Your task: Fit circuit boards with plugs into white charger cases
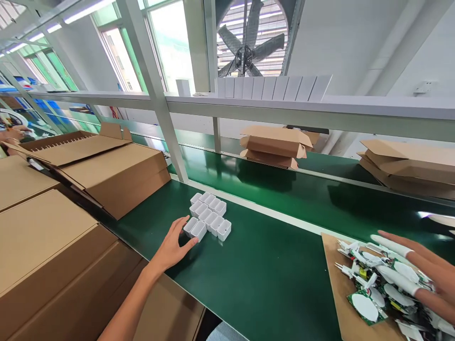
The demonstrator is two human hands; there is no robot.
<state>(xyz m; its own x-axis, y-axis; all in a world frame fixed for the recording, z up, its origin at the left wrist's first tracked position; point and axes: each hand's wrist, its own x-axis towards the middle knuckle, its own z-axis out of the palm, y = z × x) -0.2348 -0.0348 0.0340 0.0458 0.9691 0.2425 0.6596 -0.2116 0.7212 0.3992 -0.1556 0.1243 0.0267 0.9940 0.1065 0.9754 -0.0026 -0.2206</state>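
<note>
Right hand (439, 279): open, fingers stretched over the circuit boards, two in white finger covers (394, 245); contact with the boards is hard to tell.
Circuit boards (377, 294): a jumbled pile, green with white discs, white plugs and yellow parts, on a cardboard sheet (343, 303) at the worktop's right end.
Left hand (173, 248): open, thumb and fingertips parted beside the nearest white boxes; I cannot tell whether they touch.
White boxes (206, 214): small, open-topped, oblong, packed in slanting rows near the worktop's far left corner.
Worktop (270, 274): smooth dark green, with a pale strip (261, 210) along its far edge.
Cartons (121, 175): brown, crowding the worktop's left edge.
Room: white walls, bright windows (172, 42), a large fan (243, 54) above a grey frame (159, 90).
</note>
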